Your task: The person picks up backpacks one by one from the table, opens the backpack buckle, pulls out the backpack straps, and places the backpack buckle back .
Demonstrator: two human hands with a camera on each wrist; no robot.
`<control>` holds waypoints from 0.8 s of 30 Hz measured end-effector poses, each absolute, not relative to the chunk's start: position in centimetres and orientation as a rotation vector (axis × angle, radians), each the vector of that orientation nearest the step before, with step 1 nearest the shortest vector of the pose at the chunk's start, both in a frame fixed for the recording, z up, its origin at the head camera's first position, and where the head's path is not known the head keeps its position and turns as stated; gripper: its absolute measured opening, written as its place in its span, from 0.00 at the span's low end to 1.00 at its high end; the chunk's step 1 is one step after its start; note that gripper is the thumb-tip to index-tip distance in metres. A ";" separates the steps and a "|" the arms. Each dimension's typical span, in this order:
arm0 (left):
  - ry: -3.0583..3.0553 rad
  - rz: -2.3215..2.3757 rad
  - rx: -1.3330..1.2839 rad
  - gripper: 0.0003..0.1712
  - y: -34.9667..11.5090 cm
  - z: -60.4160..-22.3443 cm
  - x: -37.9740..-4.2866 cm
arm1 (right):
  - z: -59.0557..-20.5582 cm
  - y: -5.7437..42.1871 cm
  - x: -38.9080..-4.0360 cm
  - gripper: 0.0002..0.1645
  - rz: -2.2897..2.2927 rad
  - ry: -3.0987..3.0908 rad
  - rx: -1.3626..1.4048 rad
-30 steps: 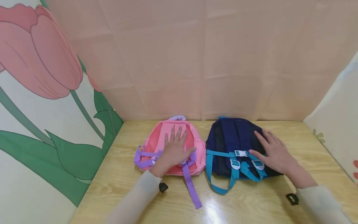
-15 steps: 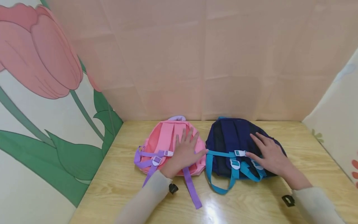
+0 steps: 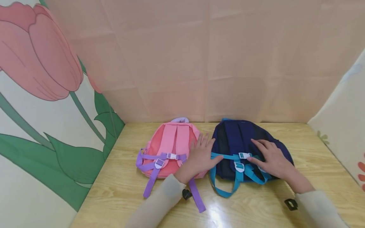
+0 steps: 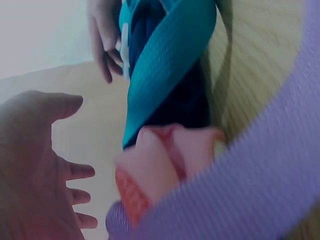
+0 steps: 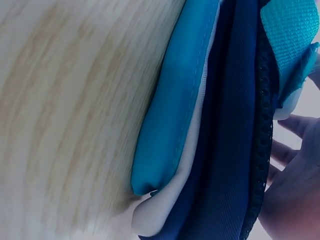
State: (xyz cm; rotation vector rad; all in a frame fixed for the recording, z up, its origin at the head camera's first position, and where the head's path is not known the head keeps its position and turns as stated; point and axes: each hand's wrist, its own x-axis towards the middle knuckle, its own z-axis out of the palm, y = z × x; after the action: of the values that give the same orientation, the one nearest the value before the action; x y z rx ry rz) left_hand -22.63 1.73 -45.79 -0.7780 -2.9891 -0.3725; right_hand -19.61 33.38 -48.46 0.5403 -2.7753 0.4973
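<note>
Two small backpacks lie side by side on the table, straps facing up. My left hand, fingers spread and straight, hovers over the right side of the pink backpack, its thumb reaching toward the navy one. Over the right half of the navy backpack is my right hand, fingers loosely bent, thumb tip right at the white buckle on the blue chest strap. A matching white buckle joins the purple strap on the pink backpack. In the left wrist view the left palm holds nothing.
Purple strap ends and a blue strap loop hang onto the wooden table toward me. A draped pinkish cloth stands behind, and a tulip-printed panel is at the left.
My left hand has moved right, from the middle of the pink backpack to its right side, uncovering its buckle. My right hand has shifted slightly left, its thumb reaching the navy backpack's buckle.
</note>
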 end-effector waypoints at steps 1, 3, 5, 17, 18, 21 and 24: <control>-2.982 -0.376 -0.788 0.47 2.0 -45.9 -22.6 | -48.5 33.3 -19.6 0.48 0.499 -2.772 0.547; -2.968 -0.377 -0.806 0.46 2.5 -46.0 -22.6 | -48.5 33.3 -19.7 0.47 0.497 -2.764 0.557; -2.955 -0.374 -0.827 0.45 2.9 -46.1 -22.6 | -48.4 33.2 -19.7 0.45 0.501 -2.760 0.564; -2.897 -0.374 -0.902 0.41 5.2 -46.4 -22.5 | -48.3 32.8 -19.5 0.39 0.506 -2.777 0.588; -2.902 -0.384 -0.906 0.41 5.4 -46.4 -22.4 | -48.3 32.8 -19.5 0.38 0.509 -2.775 0.594; -2.906 -0.404 -0.917 0.40 5.9 -46.6 -22.4 | -48.4 32.7 -19.5 0.37 0.520 -2.759 0.620; -2.892 -0.410 -0.935 0.39 6.3 -46.7 -22.3 | -48.4 32.5 -19.5 0.37 0.522 -2.738 0.643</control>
State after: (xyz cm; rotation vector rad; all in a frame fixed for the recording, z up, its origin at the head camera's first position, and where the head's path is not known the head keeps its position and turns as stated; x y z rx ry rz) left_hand -22.31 6.30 -46.65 -0.9350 -2.8916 -0.4102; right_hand -19.48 32.55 -48.38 0.6426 -2.7379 0.5219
